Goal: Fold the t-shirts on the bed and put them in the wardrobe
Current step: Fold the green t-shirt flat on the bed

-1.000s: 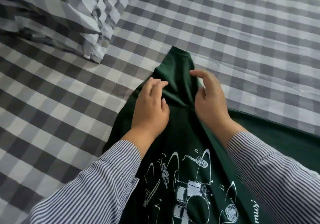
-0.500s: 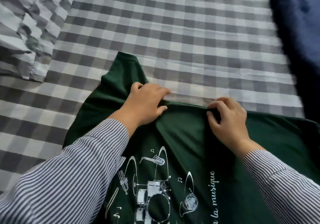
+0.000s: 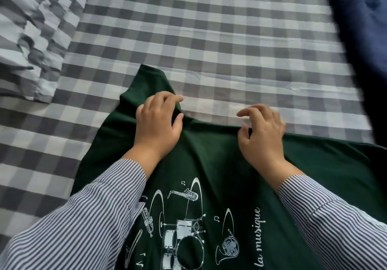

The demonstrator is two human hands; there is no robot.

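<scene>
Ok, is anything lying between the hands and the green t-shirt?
Nothing visible. The left hand and right hand both already pinch the green t-shirt along its far edge, directly on the fabric.

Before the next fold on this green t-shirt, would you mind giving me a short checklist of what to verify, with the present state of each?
1. Left hand grips the green t-shirt at its far edge: ok.
2. Right hand pinches the same edge: ok, thumb on the cloth, though the forefinger is lifted.
3. Shirt lies flat: not ok, creases run between the hands.
4. Sleeve spread out: not ok, it points away, bunched.
5. Checked bed sheet bare beyond the shirt: ok.
6. Dark blue fabric clear of the shirt: cannot tell, blurred at the right.
</scene>
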